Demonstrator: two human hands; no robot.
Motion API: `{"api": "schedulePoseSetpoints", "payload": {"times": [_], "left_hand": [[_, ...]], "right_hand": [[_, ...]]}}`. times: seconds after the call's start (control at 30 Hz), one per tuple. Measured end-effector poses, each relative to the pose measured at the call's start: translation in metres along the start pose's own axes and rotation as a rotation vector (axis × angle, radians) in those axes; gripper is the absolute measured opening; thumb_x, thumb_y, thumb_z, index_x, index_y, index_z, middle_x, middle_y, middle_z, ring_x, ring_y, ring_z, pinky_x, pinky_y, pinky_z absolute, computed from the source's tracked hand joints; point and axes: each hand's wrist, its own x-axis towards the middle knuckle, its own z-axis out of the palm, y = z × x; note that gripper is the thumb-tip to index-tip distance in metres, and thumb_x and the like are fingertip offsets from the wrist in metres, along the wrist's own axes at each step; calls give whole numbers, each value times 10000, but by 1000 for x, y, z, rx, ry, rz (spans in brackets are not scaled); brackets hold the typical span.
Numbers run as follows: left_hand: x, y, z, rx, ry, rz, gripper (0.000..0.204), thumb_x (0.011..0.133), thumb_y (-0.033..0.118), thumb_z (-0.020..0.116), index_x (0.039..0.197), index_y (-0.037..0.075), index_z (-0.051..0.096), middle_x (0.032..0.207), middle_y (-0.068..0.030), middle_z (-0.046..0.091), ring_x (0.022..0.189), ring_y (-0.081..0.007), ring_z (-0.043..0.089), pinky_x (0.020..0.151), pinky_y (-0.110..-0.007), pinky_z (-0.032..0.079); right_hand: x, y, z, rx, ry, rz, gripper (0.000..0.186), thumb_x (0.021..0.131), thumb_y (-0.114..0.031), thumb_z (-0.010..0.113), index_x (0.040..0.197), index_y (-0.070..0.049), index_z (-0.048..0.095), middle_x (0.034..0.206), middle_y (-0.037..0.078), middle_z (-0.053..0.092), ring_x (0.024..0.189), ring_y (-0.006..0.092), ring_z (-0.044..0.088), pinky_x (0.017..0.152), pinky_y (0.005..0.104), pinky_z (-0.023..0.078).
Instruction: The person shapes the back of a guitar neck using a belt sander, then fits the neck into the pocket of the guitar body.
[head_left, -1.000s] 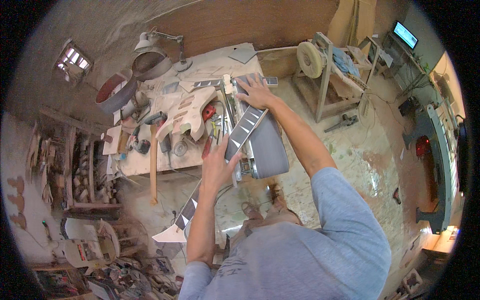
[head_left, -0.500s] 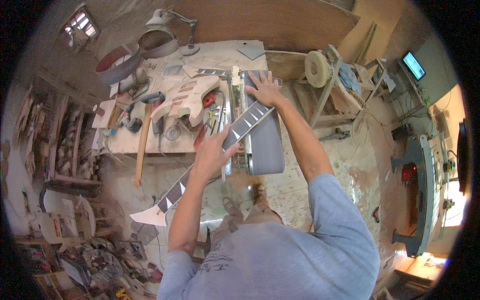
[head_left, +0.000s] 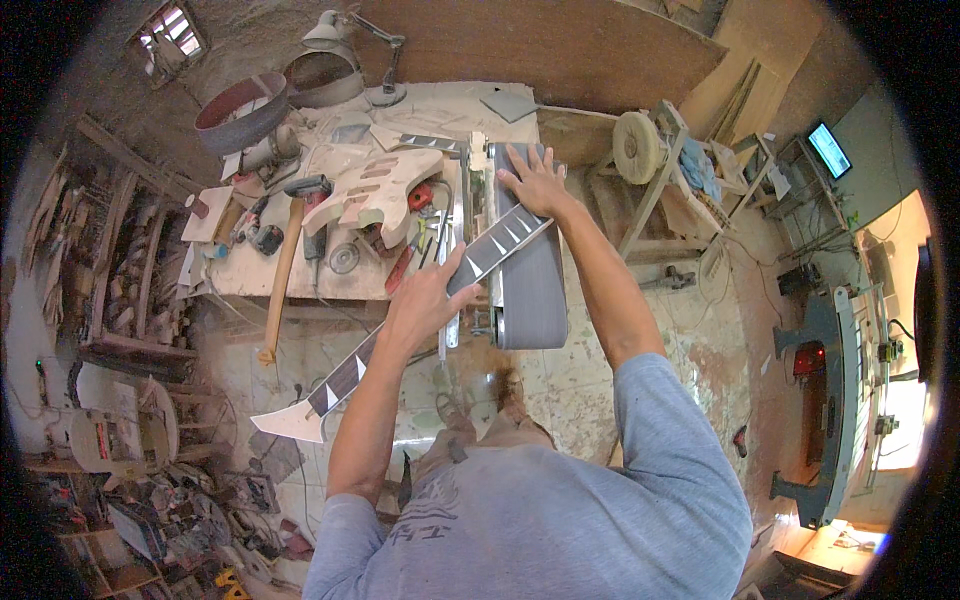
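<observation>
A guitar neck (head_left: pixel 345 380) with a dark fretboard, white pointed inlays and a pale headstock lies slantwise across a belt sander (head_left: pixel 533 300). Its headstock end reaches toward the lower left, past my left forearm. My left hand (head_left: pixel 425 305) is closed around the middle of the neck, thumb and index finger showing at the belt's left side. My right hand (head_left: pixel 540 188) lies over the far part of the belt with fingers spread, its palm by the neck's upper end. What lies under that palm is hidden. The belt's surface looks smooth grey.
Left of the sander, a dusty workbench (head_left: pixel 375 285) bears a pale guitar body (head_left: pixel 375 195), a drill (head_left: pixel 265 238) and other tools. A second inlaid neck (head_left: pixel 425 142) lies behind. A wooden stand with a round wheel (head_left: pixel 634 148) is at the right.
The headstock end of the neck has swung slightly left and upward. Both hands keep nearly the same places on the neck and sander; the whole view has shifted a little.
</observation>
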Motion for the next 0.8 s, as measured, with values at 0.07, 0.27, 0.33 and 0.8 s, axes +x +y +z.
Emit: {"api": "schedulePoseSetpoints", "payload": {"times": [0.07, 0.27, 0.33, 0.8], "left_hand": [[1, -6, 3, 8, -1, 0, 736, 917, 452, 697, 1528, 111, 468, 970, -279, 691, 927, -450, 678, 825, -517, 526], [2, 5, -4, 23, -49, -38, 737, 919, 474, 688, 1518, 99, 477, 988, -293, 696, 950, -454, 686, 855, -512, 530], [3, 11, -11, 11, -90, -66, 717, 933, 486, 669, 1489, 63, 508, 1045, -323, 699, 1001, -455, 692, 898, -502, 533], [2, -2, -13, -5, -69, -10, 709, 907, 445, 696, 1503, 112, 506, 1027, -291, 710, 978, -446, 693, 882, -495, 530]], "right_hand": [[-2, -3, -3, -5, -12, -2, 778, 1001, -705, 339, 1652, -306, 190, 1704, 224, 100, 1564, 473, 6, 1218, 680, 83], [-4, 1, -3, -9, -2, 9, 790, 997, -719, 336, 1652, -304, 190, 1704, 226, 91, 1564, 474, 0, 1221, 673, 62], [-3, 3, -2, -13, 2, 15, 792, 996, -721, 337, 1652, -304, 188, 1704, 227, 88, 1564, 475, -1, 1222, 671, 59], [-11, -8, -7, -21, -25, 46, 808, 996, -719, 337, 1658, -294, 153, 1702, 231, 89, 1560, 485, 12, 1218, 679, 92]]}}
